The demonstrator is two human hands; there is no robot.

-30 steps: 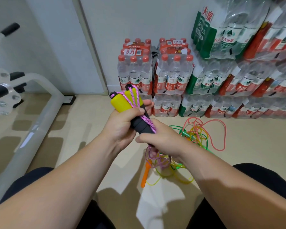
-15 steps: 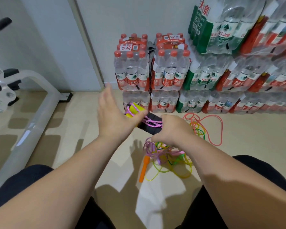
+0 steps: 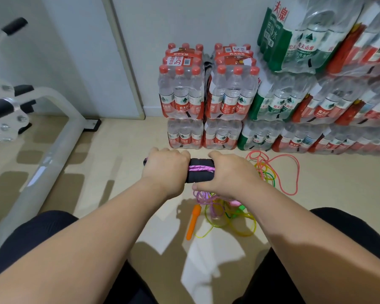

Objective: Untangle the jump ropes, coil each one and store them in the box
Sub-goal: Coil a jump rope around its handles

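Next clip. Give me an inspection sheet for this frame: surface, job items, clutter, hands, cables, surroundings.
Surface: beige floor, shadows across it.
Job's things: black handle bundle wound with pink rope, held above the floor; tangled ropes and an orange handle lie below it; no box seen.
Clutter: nothing seen.
Hands: left hand and right hand each grip one end of the bundle.
Cables: nothing seen apart from the ropes.
Surroundings: stacked water bottle packs against the wall; white exercise frame at left.
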